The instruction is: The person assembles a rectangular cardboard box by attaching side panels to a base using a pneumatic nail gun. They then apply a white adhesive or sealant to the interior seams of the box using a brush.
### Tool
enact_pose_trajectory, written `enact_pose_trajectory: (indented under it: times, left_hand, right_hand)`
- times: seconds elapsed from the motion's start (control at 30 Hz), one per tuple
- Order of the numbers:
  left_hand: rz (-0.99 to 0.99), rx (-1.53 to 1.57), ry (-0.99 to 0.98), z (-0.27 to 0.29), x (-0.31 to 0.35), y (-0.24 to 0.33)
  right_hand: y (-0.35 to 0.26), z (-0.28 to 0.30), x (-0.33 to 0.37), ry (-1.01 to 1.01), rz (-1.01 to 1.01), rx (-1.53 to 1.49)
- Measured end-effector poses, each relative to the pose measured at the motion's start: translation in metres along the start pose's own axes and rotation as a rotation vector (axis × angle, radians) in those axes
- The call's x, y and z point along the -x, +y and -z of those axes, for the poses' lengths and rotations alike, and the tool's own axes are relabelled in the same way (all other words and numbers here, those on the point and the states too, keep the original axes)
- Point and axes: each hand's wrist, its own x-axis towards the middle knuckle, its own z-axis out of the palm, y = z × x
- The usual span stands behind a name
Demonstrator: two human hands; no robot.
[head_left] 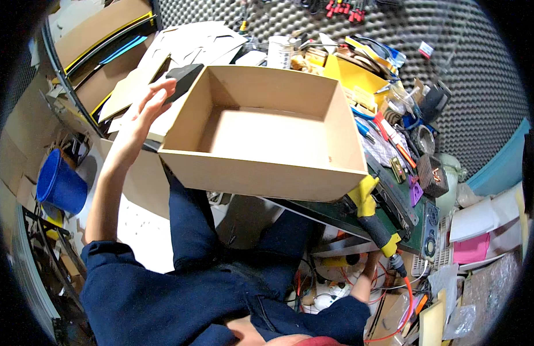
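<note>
A large open-topped box [261,170] of light brown board sits at the bench's front edge, in front of my body. My left hand [148,106] is raised at the box's left side, its fingers stretched out and holding nothing. Right beside those fingertips lies a dark grey flat-sided piece [185,76]. My right hand [371,264] is low on the right, below the bench edge and close to a yellow and black air tool [371,216] with an orange-red hose. The fingers of that hand are hidden. The tool rests against the box's right front corner.
Hand tools, including an orange-tipped one [406,155], crowd the bench's right side. Flat board sheets [192,43] are stacked at the back left. A blue bucket [62,181] stands on the left. Cables and the hose [410,305] hang at lower right.
</note>
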Motion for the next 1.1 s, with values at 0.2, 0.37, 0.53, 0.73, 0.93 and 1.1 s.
enact_pose_trajectory:
  times: [0.2,0.37,0.53,0.73,0.93,1.1]
  left_hand:
    - [-0.218,0.146,0.237,-0.002,0.011,-0.045]
    - [-0.369,0.485,0.301,-0.027,0.019,-0.076]
    - [-0.486,0.512,0.264,-0.028,0.030,-0.084]
    - [-0.418,0.563,0.264,-0.030,0.051,-0.088]
    - [-0.213,0.575,0.301,-0.029,0.099,-0.117]
    - [-0.260,0.494,0.278,-0.027,0.105,-0.113]
  right_hand:
    - [-0.025,0.042,0.154,-0.607,0.149,0.127]
    - [-0.061,0.102,0.237,-1.091,0.318,-0.590]
    - [-0.156,0.194,0.300,-1.076,0.643,-0.583]
    - [-0.252,0.265,0.306,-0.751,1.244,-1.263]
    - [-0.342,0.277,0.310,-0.472,1.362,-1.169]
    - [-0.446,0.297,0.267,-0.166,1.208,-0.878]
